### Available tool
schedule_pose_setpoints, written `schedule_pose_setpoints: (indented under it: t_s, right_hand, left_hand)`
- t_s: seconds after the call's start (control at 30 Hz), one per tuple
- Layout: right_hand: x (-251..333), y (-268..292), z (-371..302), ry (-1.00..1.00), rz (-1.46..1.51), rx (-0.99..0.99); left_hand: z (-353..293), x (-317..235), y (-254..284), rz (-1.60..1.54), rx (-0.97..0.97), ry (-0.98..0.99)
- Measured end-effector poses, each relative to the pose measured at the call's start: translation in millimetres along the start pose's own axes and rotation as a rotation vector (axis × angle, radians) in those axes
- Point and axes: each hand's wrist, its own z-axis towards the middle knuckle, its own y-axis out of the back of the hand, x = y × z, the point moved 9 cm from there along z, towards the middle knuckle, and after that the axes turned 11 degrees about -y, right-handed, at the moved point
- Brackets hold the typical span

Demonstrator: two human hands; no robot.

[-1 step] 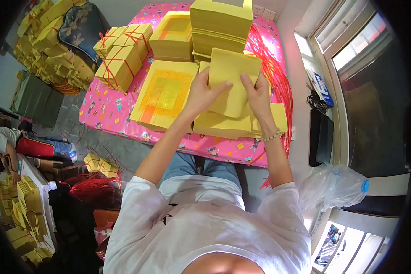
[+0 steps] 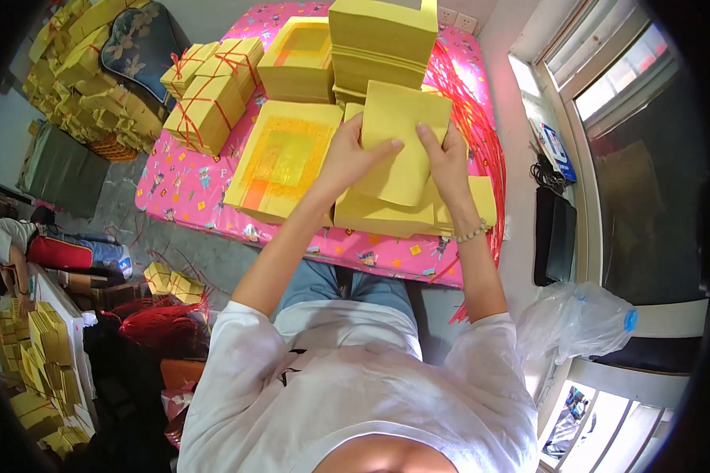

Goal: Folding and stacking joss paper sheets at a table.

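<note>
Yellow paper (image 2: pixel 410 162) held between your left hand (image 2: pixel 349 162) and right hand (image 2: pixel 448 163), both part-closed, gripping its opposite side edges. Tall yellow paper stack (image 2: pixel 380 51) just beyond your hands; red-tied yellow paper bundles (image 2: pixel 211 106) farther off, left of them; long red strips (image 2: pixel 472 98) to their right.

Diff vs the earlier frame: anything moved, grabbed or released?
No clear move beyond a very slight shift of the view; nothing taken hold of or let go. Left hand and right hand still hold the yellow paper; red-tied bundles and loose red strings stayed put.
</note>
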Motion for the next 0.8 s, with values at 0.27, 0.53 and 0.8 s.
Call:
schedule_pose_setpoints:
  t_s: [0.27,0.53,0.8]
  right_hand:
    - [-14,-5,4,-0.200,0.186,0.021]
    - [-20,-14,1,-0.285,0.251,0.006]
    - [0,-23,-5,-0.116,0.082,0.048]
  left_hand:
    - [-7,17,-3,-0.335,0.005,0.331]
    - [-15,16,4,-0.338,-0.047,0.375]
    - [-19,4,6,-0.249,-0.032,0.251]
